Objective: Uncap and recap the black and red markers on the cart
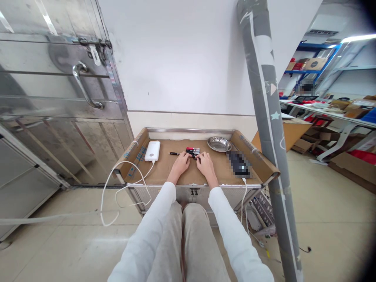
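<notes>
My left hand (182,161) and my right hand (205,163) rest close together over the brown cardboard-lined tabletop, fingers curled. Between their fingertips lies a black marker (193,156), pinched from both sides; its ends are hidden by my fingers. Just beyond, a small row of markers (193,150) lies side by side, with red and black parts showing. A black pen (173,153) with a pointed tip facing left lies by my left hand, and its right end disappears behind the fingers.
A white power bank (152,151) with a looping white cable (143,180) sits left. A steel bowl (219,144) and a dark phone-like device (239,164) on a cable are right. Raised cardboard-covered sides (255,156) edge the table. A tall grey wrapped roll (274,129) leans nearby.
</notes>
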`<state>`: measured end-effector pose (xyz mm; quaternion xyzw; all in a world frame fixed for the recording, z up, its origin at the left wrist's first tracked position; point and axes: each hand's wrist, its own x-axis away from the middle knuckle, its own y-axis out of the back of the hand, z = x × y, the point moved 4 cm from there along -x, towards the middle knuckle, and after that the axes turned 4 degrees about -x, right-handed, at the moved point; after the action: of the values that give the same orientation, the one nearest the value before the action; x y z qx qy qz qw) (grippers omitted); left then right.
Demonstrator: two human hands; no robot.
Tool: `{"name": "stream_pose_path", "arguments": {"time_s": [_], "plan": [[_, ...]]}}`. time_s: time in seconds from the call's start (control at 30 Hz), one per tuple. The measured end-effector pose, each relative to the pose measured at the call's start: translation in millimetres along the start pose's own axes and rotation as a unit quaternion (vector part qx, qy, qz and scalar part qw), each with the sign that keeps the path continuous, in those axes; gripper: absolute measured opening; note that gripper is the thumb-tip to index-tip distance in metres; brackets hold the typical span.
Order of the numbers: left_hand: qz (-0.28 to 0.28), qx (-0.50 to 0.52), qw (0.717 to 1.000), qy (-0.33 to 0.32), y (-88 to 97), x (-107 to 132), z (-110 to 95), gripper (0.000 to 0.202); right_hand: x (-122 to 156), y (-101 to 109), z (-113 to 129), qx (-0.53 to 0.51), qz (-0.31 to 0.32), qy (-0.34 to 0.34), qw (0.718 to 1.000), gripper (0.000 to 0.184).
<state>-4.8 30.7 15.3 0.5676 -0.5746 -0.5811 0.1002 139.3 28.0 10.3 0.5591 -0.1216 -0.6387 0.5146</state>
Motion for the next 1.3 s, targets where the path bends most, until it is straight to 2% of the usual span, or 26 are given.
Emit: {"name": "stream_pose_path", "arguments": {"time_s": [0.3, 0.5, 0.7, 0.8, 0.93, 1.07, 1.2, 1.3], "plan": [[0.018, 0.017, 1.0, -0.003, -2.3, -1, 2, 0.018, 0, -8, -5, -0.001, 0.024, 0.016, 1.0, 0.013], [0.024, 0.039, 0.999, -0.015, -1.5, -1, 1, 0.019, -3, -6, 1, -0.064, 0.044, 0.054, 0.995, 0.017], [-0.009, -0.02, 1.0, 0.007, -0.6, 0, 2, 0.034, -1, 5, 1, 0.0, -0.016, 0.012, 1.0, 0.029], [0.008, -0.039, 0.999, 0.001, -1.9, 0, 1, 0.038, 0, 4, 2, 0.026, -0.005, 0.008, 1.0, 0.031], [0.041, -0.057, 0.998, 0.001, -2.7, 0, -1, 0.032, 1, 0, 1, 0.037, 0.004, 0.008, 0.999, 0.028], [0.041, -0.054, 0.998, -0.001, -0.4, 0, -3, 0.025, 1, -2, 0, 0.048, 0.009, 0.001, 0.999, 0.031], [0.026, -0.028, 0.999, -0.006, 0.9, -1, -4, 0.03, 0, -1, 3, 0.014, 0.017, 0.013, 1.0, 0.025], [0.046, -0.016, 0.999, 0.001, -1.1, -2, -3, 0.034, 0, -1, 5, -0.02, 0.037, 0.026, 0.999, 0.021]]}}
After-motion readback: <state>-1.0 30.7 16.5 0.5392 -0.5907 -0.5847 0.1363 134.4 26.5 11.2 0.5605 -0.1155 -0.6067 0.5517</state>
